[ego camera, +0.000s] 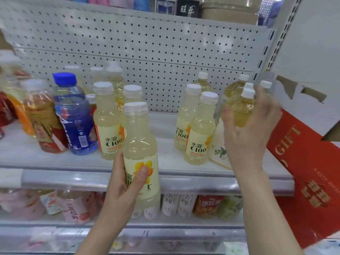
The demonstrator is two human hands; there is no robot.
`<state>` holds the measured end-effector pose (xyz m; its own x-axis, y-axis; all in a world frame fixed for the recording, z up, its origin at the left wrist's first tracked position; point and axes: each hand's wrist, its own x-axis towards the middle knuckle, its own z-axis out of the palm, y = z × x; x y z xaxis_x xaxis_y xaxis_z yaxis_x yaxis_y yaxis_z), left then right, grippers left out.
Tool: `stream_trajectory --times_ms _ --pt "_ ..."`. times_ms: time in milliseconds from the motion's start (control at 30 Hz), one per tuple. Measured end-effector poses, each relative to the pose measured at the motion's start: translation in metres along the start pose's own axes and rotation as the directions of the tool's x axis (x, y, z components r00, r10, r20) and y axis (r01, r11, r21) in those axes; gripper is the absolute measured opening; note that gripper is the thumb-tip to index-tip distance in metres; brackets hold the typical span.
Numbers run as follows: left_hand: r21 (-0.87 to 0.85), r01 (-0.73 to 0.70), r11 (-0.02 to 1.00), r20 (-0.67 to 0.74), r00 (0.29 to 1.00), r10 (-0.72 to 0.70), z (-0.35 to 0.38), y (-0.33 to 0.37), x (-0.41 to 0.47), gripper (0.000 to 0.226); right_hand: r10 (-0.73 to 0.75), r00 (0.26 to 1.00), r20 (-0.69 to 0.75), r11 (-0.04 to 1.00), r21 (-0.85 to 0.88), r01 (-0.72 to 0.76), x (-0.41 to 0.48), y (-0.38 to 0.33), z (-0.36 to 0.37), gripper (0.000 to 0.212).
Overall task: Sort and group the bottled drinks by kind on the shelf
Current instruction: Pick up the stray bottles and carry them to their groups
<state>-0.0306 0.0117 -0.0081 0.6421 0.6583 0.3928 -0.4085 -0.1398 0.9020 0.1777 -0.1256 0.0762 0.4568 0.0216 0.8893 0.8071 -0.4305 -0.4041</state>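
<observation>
The left hand (121,181) is wrapped around the lower, labelled half of a pale lemon bottle (140,137), thumb across the label. The bottle is held upright, long axis vertical, in front of the front edge of the shelf (165,129) rather than on it. A bare strip of shelf lies directly beyond the bottle. Up and to the left of that strip, matching lemon bottles (107,122) are grouped, and this group is judged the nearer to this hand. To the right of the strip a matching pair (199,129) stands.

The right hand (252,129) is raised at the far right, thumb on one side and fingers on the other side of a golden bottle (241,107). Whether a firm grip is made cannot be told, since the hand is blurred and the bottle's base is covered by the palm.

The bottles at the far left are smeared by motion, apart from a blue-capped bottle (73,115). The lower rows are too soft to be sorted by kind. A red box (303,162) is cut off at the right edge.
</observation>
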Motion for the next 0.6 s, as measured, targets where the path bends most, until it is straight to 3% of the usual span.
stream_trajectory --times_ms 100,167,233,367,467,500,533,600 --pt "0.005 -0.037 0.999 -0.019 0.999 0.038 -0.014 0.006 0.003 0.07 -0.096 0.941 0.323 0.973 -0.167 0.157 0.039 -0.035 0.031 0.06" --pt "0.004 -0.054 0.999 -0.03 0.998 0.054 -0.023 0.009 0.005 0.073 -0.013 0.843 0.538 0.921 -0.322 0.219 0.06 -0.046 0.052 0.06" --pt "-0.013 -0.057 0.998 -0.054 0.997 0.057 -0.031 0.013 0.006 0.074 0.062 0.764 0.643 0.895 -0.375 0.243 0.071 -0.052 0.065 0.054" --pt "-0.004 -0.034 0.999 -0.1 0.994 0.033 -0.05 0.019 0.004 0.078 0.105 0.767 0.632 0.917 -0.36 0.171 0.077 -0.053 0.073 0.044" --pt "0.03 -0.04 0.999 -0.153 0.987 0.044 -0.061 0.019 0.004 0.043 0.119 0.757 0.643 0.987 -0.161 -0.018 0.077 -0.052 0.078 0.036" --pt "0.044 -0.038 0.998 -0.16 0.986 0.045 -0.064 0.019 0.004 0.042 0.103 0.751 0.652 0.995 -0.066 -0.079 0.075 -0.055 0.078 0.034" --pt "0.045 -0.032 0.998 -0.155 0.987 0.039 -0.069 0.015 0.005 0.048 0.076 0.751 0.656 0.995 0.002 -0.102 0.072 -0.058 0.081 0.033" --pt "0.061 0.002 0.998 -0.185 0.983 0.009 -0.072 0.018 0.008 0.086 0.012 0.762 0.647 0.993 0.08 -0.083 0.065 -0.066 0.089 0.034"
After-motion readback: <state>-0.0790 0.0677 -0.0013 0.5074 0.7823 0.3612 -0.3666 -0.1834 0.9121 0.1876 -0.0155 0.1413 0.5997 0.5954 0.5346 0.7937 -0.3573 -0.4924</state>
